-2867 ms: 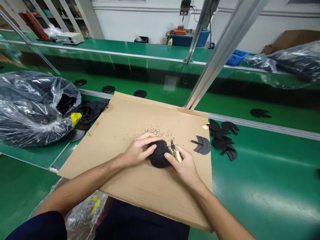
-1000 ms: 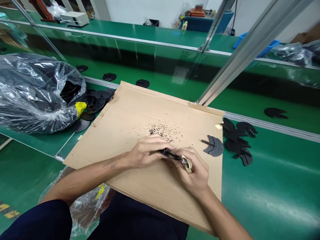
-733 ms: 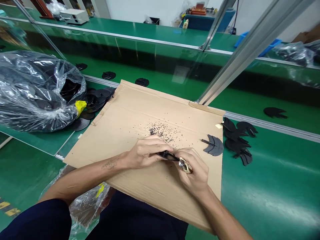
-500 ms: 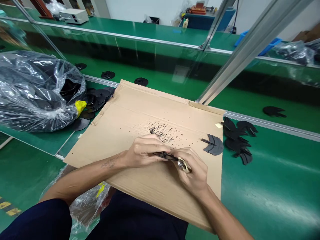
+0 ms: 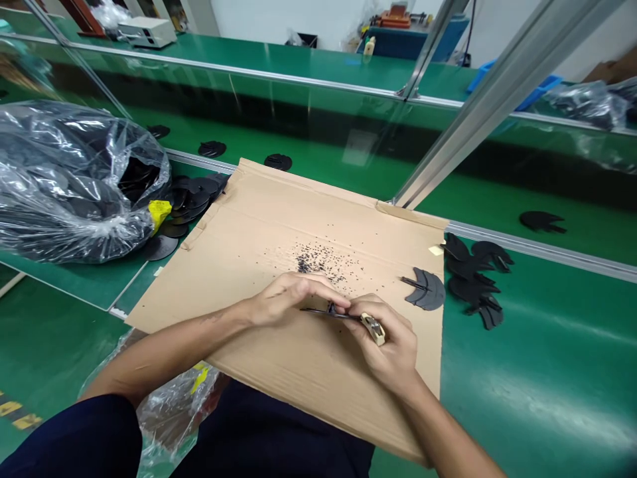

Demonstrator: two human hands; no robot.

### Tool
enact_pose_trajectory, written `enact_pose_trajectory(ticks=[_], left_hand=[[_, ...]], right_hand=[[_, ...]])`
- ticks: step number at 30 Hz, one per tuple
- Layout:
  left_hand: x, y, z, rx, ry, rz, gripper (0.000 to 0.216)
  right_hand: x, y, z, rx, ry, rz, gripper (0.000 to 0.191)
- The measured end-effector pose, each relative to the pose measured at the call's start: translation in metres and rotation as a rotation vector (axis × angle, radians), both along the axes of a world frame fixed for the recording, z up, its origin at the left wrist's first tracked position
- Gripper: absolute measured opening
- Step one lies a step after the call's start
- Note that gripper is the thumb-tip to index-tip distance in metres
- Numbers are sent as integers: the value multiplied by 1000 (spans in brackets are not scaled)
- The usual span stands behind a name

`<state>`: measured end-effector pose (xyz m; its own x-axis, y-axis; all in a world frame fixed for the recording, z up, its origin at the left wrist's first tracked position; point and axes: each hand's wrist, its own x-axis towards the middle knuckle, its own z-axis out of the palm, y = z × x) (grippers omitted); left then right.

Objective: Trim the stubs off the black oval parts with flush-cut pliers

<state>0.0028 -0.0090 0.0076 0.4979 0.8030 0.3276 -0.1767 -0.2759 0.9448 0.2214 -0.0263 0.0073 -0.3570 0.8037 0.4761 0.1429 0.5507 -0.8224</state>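
Observation:
Above the cardboard sheet [image 5: 279, 358], my right hand [image 5: 391, 338] is closed round a cream-coloured hand tool [image 5: 373, 328] with a metal part at its end; its exact kind does not show. The fingers of that hand also pinch a thin black plastic disc part [image 5: 318, 312], seen nearly edge-on. My left hand [image 5: 283, 299] has its fingers stretched out over the part, fingertips close to the right hand's; whether they touch it I cannot tell. Small black scraps [image 5: 318, 262] lie scattered behind the hands. A dark notched plastic part [image 5: 426, 289] rests on the cardboard at the right.
At the left, a clear plastic bag [image 5: 64, 192] of black discs stands beside loose black discs [image 5: 194, 199]. Several notched parts [image 5: 472, 279] are heaped right of the cardboard. A metal frame post [image 5: 478, 113] slants up at the right. More parts [image 5: 542, 221] lie on the green belt [image 5: 343, 159].
My left hand has loosened its hold on the black part, its fingers stretching out and the thumb lifting. The right hand keeps the part and tool. The parts on the belt have shifted slightly left.

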Motion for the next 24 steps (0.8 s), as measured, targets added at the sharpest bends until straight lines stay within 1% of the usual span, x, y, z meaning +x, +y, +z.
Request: enact_pose_trajectory(ticks=[2, 4, 7, 10, 13, 16, 21, 24], left_hand=[[-2, 2, 1, -90, -28, -56, 39], [-2, 3, 0, -128, -39, -80, 28], [-1, 2, 0, -141, -38, -76, 25], [1, 1, 0, -119, -13, -75, 23], [1, 1, 1, -90, 6, -110, 22], [-2, 1, 2, -63, 23, -143, 19], [-3, 0, 0, -22, 65, -125, 12], [0, -1, -2, -55, 87, -118, 16]], right_hand=[[0, 1, 1, -40, 11, 27, 12], [0, 1, 2, -50, 5, 42, 10], [0, 0, 3, -21, -14, 59, 12], [0, -1, 4, 5, -11, 88, 13], [1, -1, 6, 18, 2, 105, 10], [1, -1, 6, 69, -17, 120, 13], [-2, -4, 2, 170, -41, 143, 19], [-3, -6, -1, 177, -45, 140, 17]])
